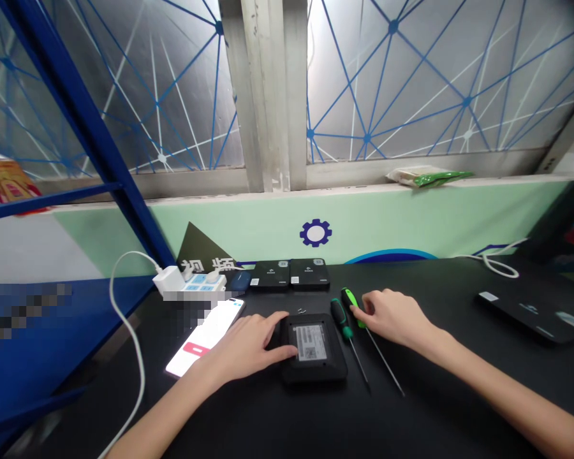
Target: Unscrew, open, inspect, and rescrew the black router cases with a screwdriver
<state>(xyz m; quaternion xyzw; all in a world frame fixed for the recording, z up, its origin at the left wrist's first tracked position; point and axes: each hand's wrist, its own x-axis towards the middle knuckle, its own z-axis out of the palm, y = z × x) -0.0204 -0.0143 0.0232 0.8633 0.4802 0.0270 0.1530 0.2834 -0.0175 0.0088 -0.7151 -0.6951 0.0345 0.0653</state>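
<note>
In the head view, a black box-shaped device lies on the dark table with its white printed label facing up. My left hand rests at its left side, thumb and forefinger spread and touching the edge. Just right of the box lie two screwdrivers, one with a dark green handle and one with a bright green handle. The fingers of my right hand are closed at the bright green handle; its shaft points toward me. Tiny metal bits lie behind the box.
A lit phone lies left of the box, near a power strip with a white charger and cable. Two black devices stand at the back. Another black device lies far right. A blue frame rises at left.
</note>
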